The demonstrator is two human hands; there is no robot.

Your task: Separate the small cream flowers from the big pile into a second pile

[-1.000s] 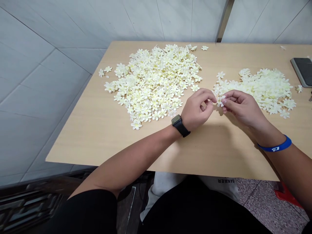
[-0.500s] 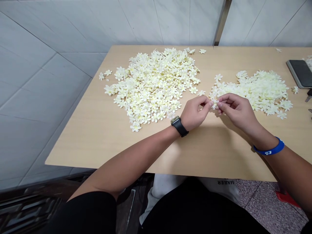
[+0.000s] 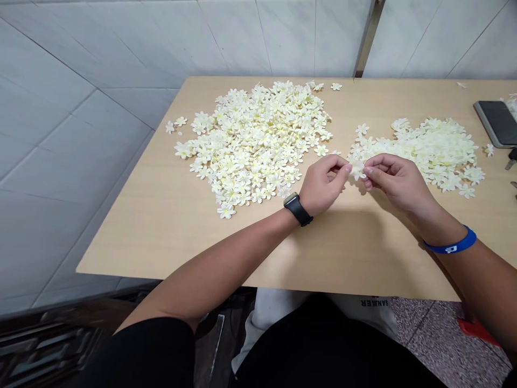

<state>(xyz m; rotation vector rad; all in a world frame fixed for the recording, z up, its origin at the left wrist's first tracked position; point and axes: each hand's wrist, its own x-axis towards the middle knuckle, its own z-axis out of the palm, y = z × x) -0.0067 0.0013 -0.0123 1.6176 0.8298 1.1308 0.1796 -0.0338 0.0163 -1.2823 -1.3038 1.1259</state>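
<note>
Here we go, both hands up over the table, busy in the gap between two heaps! The left hand (image 3: 323, 183) pinches a small cream flower (image 3: 357, 171) at one edge, and the right hand (image 3: 398, 180) has the other edge, fingertips closed tight on it. That flower is held up off the table (image 3: 355, 253), right against the near side of the right heap (image 3: 428, 148). Just left of the hands, the bigger left heap (image 3: 250, 145) spreads wide, with a few strays (image 3: 336, 86) out by the far edge. A black watch (image 3: 297, 209) sits on the left wrist, a blue band (image 3: 450, 247) on the right, and a dark phone (image 3: 496, 123) lies off at the far right!
</note>
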